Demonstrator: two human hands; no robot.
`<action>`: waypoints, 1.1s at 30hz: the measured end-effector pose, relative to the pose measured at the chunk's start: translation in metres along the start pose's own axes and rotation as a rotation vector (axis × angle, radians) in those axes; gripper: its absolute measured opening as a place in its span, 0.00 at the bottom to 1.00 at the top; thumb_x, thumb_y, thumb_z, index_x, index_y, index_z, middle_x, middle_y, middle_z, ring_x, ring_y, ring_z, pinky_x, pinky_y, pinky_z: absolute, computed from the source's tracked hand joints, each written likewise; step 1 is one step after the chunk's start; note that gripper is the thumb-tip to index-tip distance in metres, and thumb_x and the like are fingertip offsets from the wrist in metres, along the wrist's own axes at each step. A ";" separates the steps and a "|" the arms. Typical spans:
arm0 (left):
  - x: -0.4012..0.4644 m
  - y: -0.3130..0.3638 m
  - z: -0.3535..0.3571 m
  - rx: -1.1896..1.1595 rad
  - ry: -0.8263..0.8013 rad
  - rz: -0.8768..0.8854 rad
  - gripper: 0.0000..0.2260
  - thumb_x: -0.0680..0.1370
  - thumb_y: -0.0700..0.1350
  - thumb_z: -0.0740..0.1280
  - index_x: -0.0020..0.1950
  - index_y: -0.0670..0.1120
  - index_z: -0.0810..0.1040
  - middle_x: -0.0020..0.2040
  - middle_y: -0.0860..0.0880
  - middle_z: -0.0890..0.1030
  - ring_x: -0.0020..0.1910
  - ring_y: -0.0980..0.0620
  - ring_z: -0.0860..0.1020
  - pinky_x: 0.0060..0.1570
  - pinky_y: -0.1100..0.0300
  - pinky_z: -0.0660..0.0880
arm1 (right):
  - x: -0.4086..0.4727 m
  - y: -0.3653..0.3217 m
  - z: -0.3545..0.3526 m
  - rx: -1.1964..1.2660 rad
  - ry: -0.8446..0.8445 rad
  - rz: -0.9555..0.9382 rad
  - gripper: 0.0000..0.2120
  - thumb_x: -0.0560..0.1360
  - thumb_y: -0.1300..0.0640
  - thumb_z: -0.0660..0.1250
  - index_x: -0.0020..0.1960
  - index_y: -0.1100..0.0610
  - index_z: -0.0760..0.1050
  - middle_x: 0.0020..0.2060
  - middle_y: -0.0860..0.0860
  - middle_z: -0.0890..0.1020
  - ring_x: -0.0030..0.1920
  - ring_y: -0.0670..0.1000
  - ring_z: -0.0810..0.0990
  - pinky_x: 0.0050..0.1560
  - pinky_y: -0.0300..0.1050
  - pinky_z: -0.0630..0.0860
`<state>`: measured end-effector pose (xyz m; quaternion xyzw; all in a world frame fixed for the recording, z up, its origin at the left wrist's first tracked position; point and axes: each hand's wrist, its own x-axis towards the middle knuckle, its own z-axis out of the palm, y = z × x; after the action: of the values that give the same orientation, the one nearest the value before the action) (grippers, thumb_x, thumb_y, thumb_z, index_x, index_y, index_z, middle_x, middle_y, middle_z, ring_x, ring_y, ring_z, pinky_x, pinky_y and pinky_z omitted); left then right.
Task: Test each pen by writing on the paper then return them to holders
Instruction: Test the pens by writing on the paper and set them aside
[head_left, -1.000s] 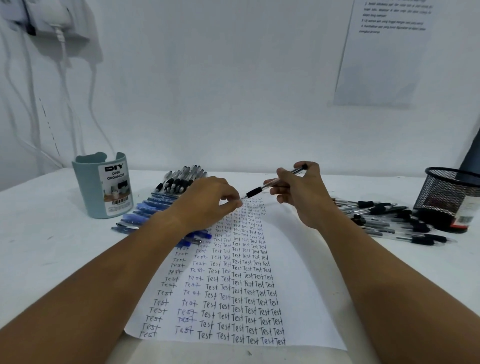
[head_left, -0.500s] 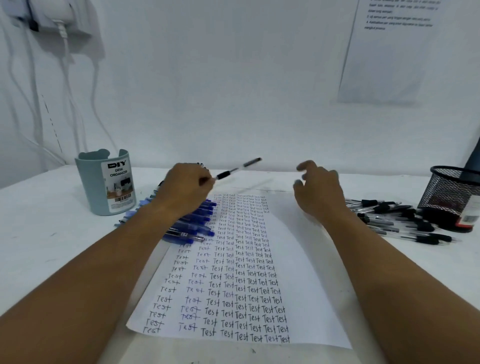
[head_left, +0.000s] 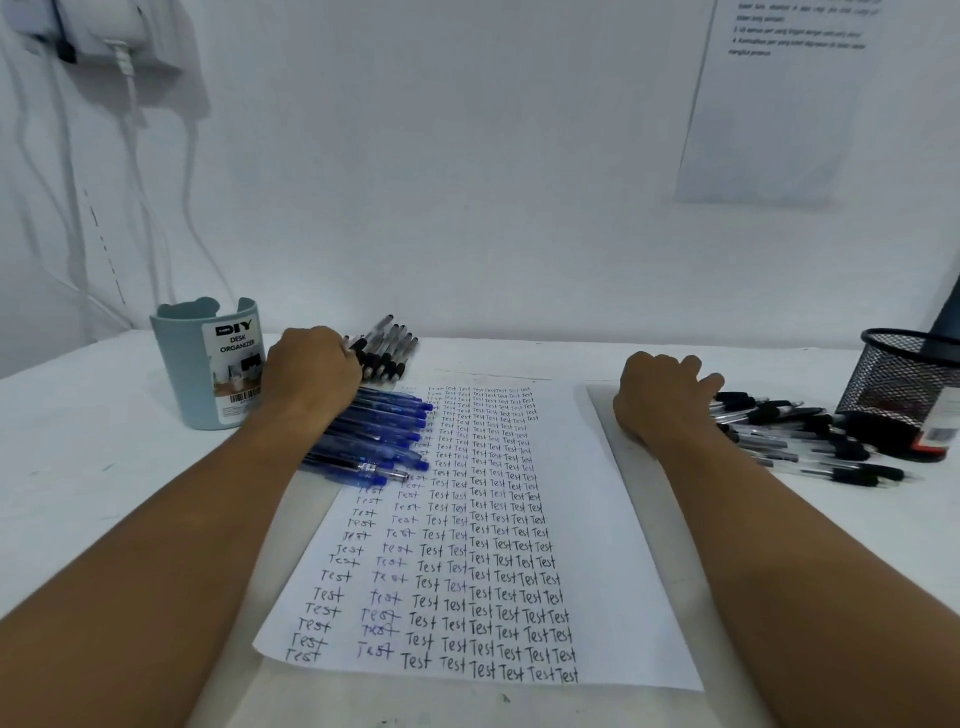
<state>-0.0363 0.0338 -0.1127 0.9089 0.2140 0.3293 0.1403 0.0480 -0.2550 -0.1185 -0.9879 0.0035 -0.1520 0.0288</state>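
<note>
White counter (head_left: 104, 493) carries the paper (head_left: 597, 519) between both hands. Left hand (head_left: 311, 371) lies curled at the black pens (head_left: 387, 351), grasp unclear; right hand (head_left: 660, 400), fingers relaxed, touches scattered pens (head_left: 810, 441).

table (head_left: 93, 467) white | paper (head_left: 597, 519) between hands | blue pens (head_left: 374, 436), black pens (head_left: 387, 351), organizer cup (head_left: 208, 369) by left hand (head_left: 311, 371) | loose pens (head_left: 810, 447), mesh holder (head_left: 904, 384) beside right hand (head_left: 660, 397)
</note>
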 end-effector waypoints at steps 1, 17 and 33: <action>0.000 0.000 0.000 0.006 -0.001 0.002 0.12 0.79 0.42 0.61 0.45 0.37 0.83 0.40 0.40 0.82 0.38 0.43 0.77 0.38 0.56 0.74 | 0.001 0.000 0.001 -0.010 0.005 -0.006 0.09 0.75 0.65 0.60 0.55 0.58 0.70 0.54 0.56 0.75 0.62 0.60 0.67 0.64 0.54 0.61; 0.001 -0.003 0.004 0.069 -0.006 0.016 0.14 0.79 0.46 0.63 0.40 0.38 0.81 0.33 0.43 0.79 0.32 0.47 0.74 0.34 0.59 0.68 | 0.006 -0.009 0.008 0.071 0.013 -0.285 0.20 0.78 0.64 0.54 0.63 0.44 0.71 0.53 0.50 0.75 0.61 0.56 0.68 0.64 0.57 0.59; -0.011 0.020 0.003 -0.030 -0.028 0.373 0.12 0.77 0.48 0.66 0.58 0.45 0.79 0.54 0.45 0.76 0.57 0.44 0.70 0.55 0.50 0.68 | 0.000 -0.028 -0.009 0.568 0.219 -0.514 0.17 0.84 0.52 0.53 0.71 0.44 0.66 0.48 0.55 0.75 0.48 0.58 0.76 0.48 0.46 0.70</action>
<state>-0.0357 0.0103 -0.1132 0.9351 0.0350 0.3401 0.0933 0.0451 -0.2273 -0.1080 -0.8872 -0.2832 -0.2537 0.2613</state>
